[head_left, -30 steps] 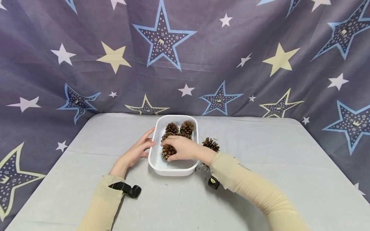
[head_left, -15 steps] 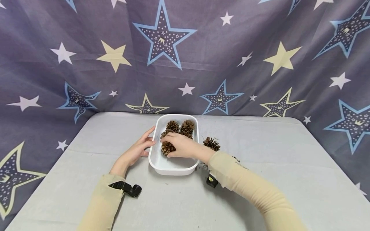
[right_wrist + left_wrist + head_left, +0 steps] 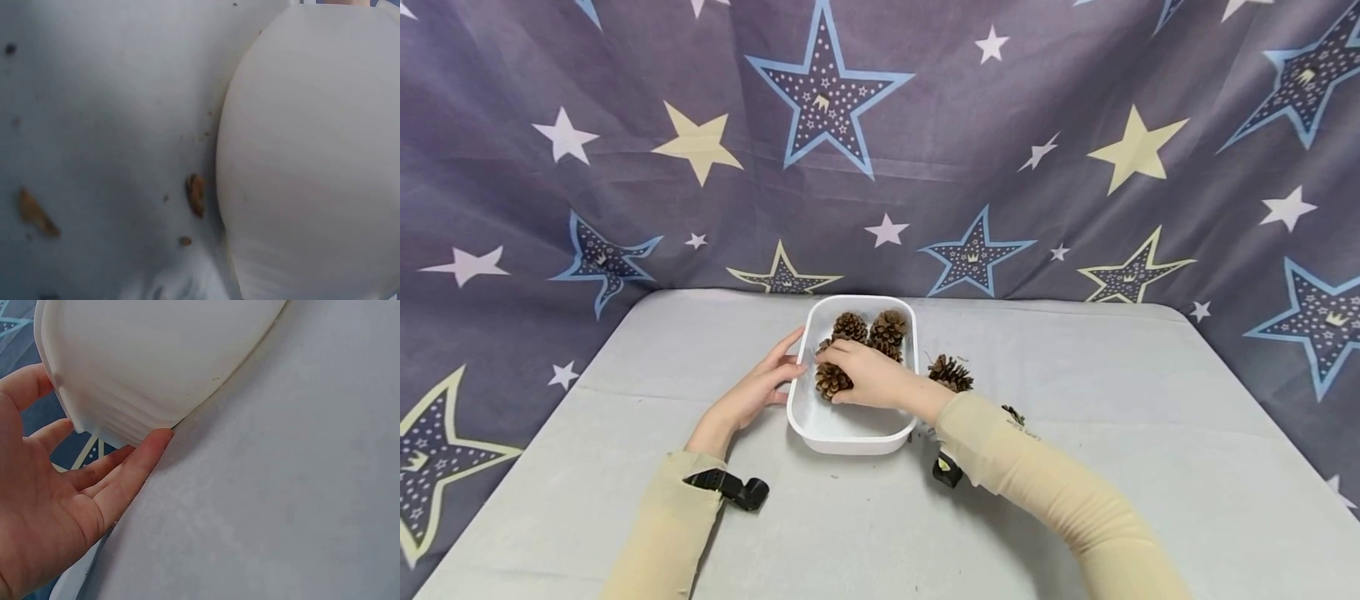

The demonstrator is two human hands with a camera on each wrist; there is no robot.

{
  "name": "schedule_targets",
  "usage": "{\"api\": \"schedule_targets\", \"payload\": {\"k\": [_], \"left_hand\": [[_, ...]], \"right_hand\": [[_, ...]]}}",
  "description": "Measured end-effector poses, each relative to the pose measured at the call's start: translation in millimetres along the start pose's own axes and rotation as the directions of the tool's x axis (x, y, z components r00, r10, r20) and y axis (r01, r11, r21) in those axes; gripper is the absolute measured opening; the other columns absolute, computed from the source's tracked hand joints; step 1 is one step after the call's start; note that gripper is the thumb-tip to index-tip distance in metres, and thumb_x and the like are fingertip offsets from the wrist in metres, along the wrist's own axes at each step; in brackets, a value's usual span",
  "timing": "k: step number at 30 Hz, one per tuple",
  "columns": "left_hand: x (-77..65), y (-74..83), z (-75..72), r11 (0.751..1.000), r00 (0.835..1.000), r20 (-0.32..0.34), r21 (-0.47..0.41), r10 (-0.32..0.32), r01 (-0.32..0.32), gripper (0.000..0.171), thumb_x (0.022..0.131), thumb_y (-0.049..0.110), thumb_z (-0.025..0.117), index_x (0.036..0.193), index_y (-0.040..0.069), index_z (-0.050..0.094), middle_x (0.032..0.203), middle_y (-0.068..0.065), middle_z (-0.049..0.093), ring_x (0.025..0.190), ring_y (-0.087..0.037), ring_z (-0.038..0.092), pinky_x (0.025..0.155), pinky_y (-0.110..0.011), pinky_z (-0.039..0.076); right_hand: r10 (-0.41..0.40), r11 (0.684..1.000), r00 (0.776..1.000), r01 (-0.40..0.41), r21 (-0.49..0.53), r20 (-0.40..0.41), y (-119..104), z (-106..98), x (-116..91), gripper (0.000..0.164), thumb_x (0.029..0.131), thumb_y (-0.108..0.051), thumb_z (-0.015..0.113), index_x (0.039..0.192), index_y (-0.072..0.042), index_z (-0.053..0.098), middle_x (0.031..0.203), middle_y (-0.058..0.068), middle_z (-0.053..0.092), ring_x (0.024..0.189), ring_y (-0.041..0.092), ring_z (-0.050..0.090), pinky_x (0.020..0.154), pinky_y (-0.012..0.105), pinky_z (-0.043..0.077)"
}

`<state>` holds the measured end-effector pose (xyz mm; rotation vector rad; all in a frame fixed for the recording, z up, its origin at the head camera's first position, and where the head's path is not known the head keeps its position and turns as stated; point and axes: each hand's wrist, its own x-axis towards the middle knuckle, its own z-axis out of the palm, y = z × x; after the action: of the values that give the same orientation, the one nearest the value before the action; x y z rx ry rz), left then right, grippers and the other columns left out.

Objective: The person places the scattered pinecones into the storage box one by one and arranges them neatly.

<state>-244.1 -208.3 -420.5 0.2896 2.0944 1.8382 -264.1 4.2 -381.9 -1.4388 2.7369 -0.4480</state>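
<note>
A white plastic bin point(image 3: 850, 447) stands on the table with several brown pine cones in it. My right hand point(image 3: 874, 379) reaches in over the bin's right side and grips a pine cone point(image 3: 831, 382) near the left wall. Beyond it, a pine cone point(image 3: 850, 325) and another pine cone point(image 3: 890, 326) sit at the far end, with more partly covered by the hand. My left hand point(image 3: 751, 395) touches the bin's left side, fingers extended; the left wrist view has its fingertips along the bin wall point(image 3: 156, 356). In the right wrist view the bin's outer wall point(image 3: 306, 156) hides the right hand.
Right of the bin a pine cone point(image 3: 951, 372) lies on the grey table cloth point(image 3: 1120, 400). A dark cone-like piece point(image 3: 1013, 414) shows behind the right sleeve point(image 3: 1037, 458). Brown scales point(image 3: 195, 195) and crumbs lie beside the bin. A star-patterned curtain point(image 3: 1030, 83) hangs behind.
My right hand, with the pine cone, has shifted slightly left and away from me inside the bin. The left hand stays at the bin's side.
</note>
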Motion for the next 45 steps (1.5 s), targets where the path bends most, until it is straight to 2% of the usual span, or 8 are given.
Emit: {"api": "schedule_targets", "payload": {"k": [12, 29, 37, 41, 45], "left_hand": [[-0.5, -0.5, -0.4, 1.000, 1.000, -0.003, -0.004, 0.000, 0.000, 0.065, 0.094, 0.029, 0.046, 0.146, 0.036, 0.007, 0.136, -0.023, 0.029, 0.115, -0.037, 0.044, 0.083, -0.043, 0.051], [0.4, -0.8, -0.7, 1.000, 1.000, 0.000, -0.014, -0.002, 0.002, 0.065, 0.094, 0.028, 0.046, 0.146, 0.036, 0.007, 0.135, -0.024, 0.029, 0.110, -0.033, 0.049, 0.082, -0.043, 0.051], [0.7, 0.5, -0.3, 1.000, 1.000, -0.005, -0.017, -0.015, 0.015, 0.065, 0.094, 0.027, 0.046, 0.146, 0.036, 0.007, 0.136, -0.024, 0.029, 0.112, -0.038, 0.047, 0.082, -0.043, 0.051], [0.7, 1.1, -0.4, 1.000, 1.000, -0.007, -0.012, -0.007, 0.007, 0.066, 0.094, 0.027, 0.046, 0.146, 0.035, 0.007, 0.135, -0.024, 0.029, 0.113, -0.037, 0.047, 0.083, -0.043, 0.051], [0.8, 0.1, -0.6, 1.000, 1.000, -0.002, -0.018, -0.003, 0.003, 0.066, 0.094, 0.027, 0.046, 0.146, 0.035, 0.007, 0.135, -0.024, 0.028, 0.113, -0.037, 0.047, 0.083, -0.043, 0.051]], "right_hand": [[0.039, 0.999, 0.999, -0.039, -0.016, -0.007, -3, -4, -5, 0.058, 0.076, -0.026, 0.072, 0.128, -0.013, 0.049, 0.124, 0.002, 0.053, 0.114, 0.015, 0.049, 0.101, 0.029, 0.039], [0.007, 0.999, 0.999, -0.009, -0.042, -0.040, -2, -5, -8, 0.052, 0.077, -0.023, 0.072, 0.124, -0.012, 0.053, 0.120, 0.002, 0.055, 0.110, 0.015, 0.051, 0.098, 0.027, 0.041], [0.006, 1.000, 0.997, -0.007, -0.011, -0.078, 0, -18, -17, 0.047, 0.078, -0.021, 0.070, 0.122, -0.011, 0.056, 0.116, 0.003, 0.056, 0.104, 0.016, 0.055, 0.094, 0.027, 0.044], [-0.011, 1.000, 0.994, 0.011, -0.007, -0.106, 7, -27, -25, 0.041, 0.078, -0.017, 0.070, 0.117, -0.009, 0.059, 0.112, 0.003, 0.059, 0.102, 0.016, 0.056, 0.094, 0.027, 0.044], [0.014, 1.000, 0.995, -0.015, -0.001, -0.098, 17, -38, -37, 0.038, 0.079, -0.017, 0.068, 0.115, -0.008, 0.060, 0.110, 0.003, 0.059, 0.102, 0.016, 0.055, 0.093, 0.029, 0.045]]}}
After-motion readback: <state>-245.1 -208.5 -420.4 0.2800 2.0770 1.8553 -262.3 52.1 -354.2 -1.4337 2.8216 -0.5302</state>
